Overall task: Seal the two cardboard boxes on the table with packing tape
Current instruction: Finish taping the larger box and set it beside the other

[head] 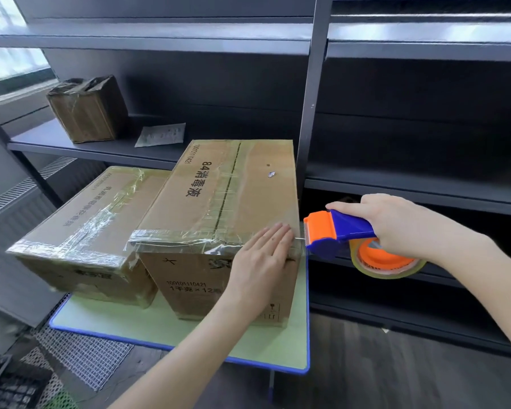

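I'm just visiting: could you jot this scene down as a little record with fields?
Table: green top, blue rim, bearing both boxes
Taller brown cardboard box: right, clear tape along near top edge
Lower brown cardboard box: left, already taped
Left hand: flat, pressing tape at taller box's corner
Right hand: grips blue-and-orange tape dispenser beside that corner

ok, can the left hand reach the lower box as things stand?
Probably yes. The left hand lies flat on the taller box, holding nothing; the lower box sits just beside, nothing between.
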Demonstrator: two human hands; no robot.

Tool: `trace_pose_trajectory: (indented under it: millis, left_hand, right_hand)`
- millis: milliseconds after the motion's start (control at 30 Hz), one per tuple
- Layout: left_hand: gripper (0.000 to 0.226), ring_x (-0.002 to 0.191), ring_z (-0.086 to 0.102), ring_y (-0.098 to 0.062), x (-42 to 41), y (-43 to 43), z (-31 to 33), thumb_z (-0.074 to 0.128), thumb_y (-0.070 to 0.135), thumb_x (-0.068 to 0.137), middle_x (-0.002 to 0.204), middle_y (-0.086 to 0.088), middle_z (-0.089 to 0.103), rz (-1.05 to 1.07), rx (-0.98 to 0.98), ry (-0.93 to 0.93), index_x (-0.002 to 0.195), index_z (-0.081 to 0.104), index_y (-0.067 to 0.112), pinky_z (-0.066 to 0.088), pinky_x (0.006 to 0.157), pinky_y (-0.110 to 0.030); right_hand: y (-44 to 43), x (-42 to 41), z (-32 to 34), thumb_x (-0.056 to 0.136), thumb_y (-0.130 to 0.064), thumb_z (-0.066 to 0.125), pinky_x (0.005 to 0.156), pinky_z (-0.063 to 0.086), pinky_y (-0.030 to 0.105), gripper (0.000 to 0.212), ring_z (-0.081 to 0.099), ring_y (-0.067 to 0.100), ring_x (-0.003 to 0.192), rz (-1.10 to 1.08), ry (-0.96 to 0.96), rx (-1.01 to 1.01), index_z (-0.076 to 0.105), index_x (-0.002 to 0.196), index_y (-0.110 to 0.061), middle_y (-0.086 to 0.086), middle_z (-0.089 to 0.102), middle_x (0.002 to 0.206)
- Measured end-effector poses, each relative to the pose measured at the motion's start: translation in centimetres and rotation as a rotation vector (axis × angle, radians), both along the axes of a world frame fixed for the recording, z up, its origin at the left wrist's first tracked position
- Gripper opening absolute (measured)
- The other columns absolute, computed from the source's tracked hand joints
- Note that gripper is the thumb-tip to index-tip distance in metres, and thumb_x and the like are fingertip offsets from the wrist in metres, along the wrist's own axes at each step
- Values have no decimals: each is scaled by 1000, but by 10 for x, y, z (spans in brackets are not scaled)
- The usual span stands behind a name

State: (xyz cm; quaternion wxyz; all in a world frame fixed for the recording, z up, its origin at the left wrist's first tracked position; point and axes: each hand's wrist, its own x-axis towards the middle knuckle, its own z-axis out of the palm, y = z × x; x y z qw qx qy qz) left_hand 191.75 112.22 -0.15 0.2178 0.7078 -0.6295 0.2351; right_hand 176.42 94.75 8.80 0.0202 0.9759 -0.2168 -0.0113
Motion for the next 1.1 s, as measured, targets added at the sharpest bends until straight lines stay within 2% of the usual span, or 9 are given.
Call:
trace_pose_trajectory:
  millis: [67, 200, 467, 600, 667, 733, 833, 967, 1100]
  left_hand:
    - [55, 105, 65, -23, 4, 1, -2, 88, 2, 55, 112, -10, 68, -22, -13, 2, 107, 69, 0, 49, 92, -36]
    - [50, 106, 64, -24, 9, 4, -2, 87, 7, 62, 113, -10, 68, -60, -12, 40, 108, 69, 1, 48, 93, -39]
    - [44, 103, 65, -26, 12, 9, 2, 83, 9, 65, 110, -10, 68, -62, 0, 135, 106, 70, 1, 49, 91, -46]
    - [52, 105, 64, -28, 17, 11, 7, 86, 5, 59, 112, -11, 67, -34, 59, 187, 109, 69, 1, 46, 94, -49]
    - [54, 108, 63, -27, 14, 12, 7, 86, 7, 60, 115, -10, 67, -20, 87, 167, 111, 68, 2, 45, 96, -46]
    - [54, 111, 62, -26, 11, 15, 7, 84, 13, 65, 118, -10, 65, -22, 115, 152, 116, 66, 5, 45, 98, -44]
    - [54, 114, 59, -27, 4, 16, 6, 73, 26, 75, 123, -12, 62, -7, 174, 116, 125, 61, 13, 45, 100, -40]
    - [51, 118, 55, -30, -3, 19, 9, 46, 23, 76, 127, -14, 59, 10, 214, 162, 124, 61, 12, 41, 103, -41]
    - [56, 119, 55, -32, -7, 20, 11, 40, 21, 72, 126, -16, 59, 6, 223, 188, 122, 62, 10, 41, 103, -43]
  right_hand:
    - [2, -3, -2, 84, -16, 60, 69, 38, 26, 85, 40, 13, 84, -6, -3, 14, 9, 143, -50, -14, 30, 81]
    - [4, -8, -5, 84, -14, 59, 59, 27, 22, 88, 37, 10, 82, 10, 0, 26, 5, 141, -54, -17, 30, 81]
    - [0, -21, -3, 82, -8, 54, 63, 31, 22, 89, 37, 8, 78, -9, 23, 31, 6, 141, -55, -15, 32, 80]
    - [-17, -49, 9, 81, -11, 50, 55, 23, 19, 88, 35, 6, 70, -100, 96, -107, 2, 140, -56, -15, 32, 78]
    - [-9, -45, 0, 84, -10, 40, 62, 25, 22, 84, 33, 9, 73, -50, 134, -244, -3, 141, -54, -14, 28, 77]
    - [3, -36, -11, 86, -10, 34, 68, 24, 23, 79, 30, 13, 76, 2, 164, -289, -3, 143, -50, -10, 27, 79]
    - [13, -28, -25, 90, -11, 32, 70, 27, 25, 73, 33, 16, 79, 8, 172, -256, 0, 145, -47, -4, 31, 88]
    - [20, -16, -34, 92, -12, 33, 73, 29, 27, 68, 45, 20, 93, 24, 191, -246, 6, 146, -44, -2, 33, 89]
    - [30, -3, -42, 91, -8, 33, 71, 28, 28, 66, 49, 23, 97, 27, 138, -199, 16, 146, -42, 1, 48, 100]
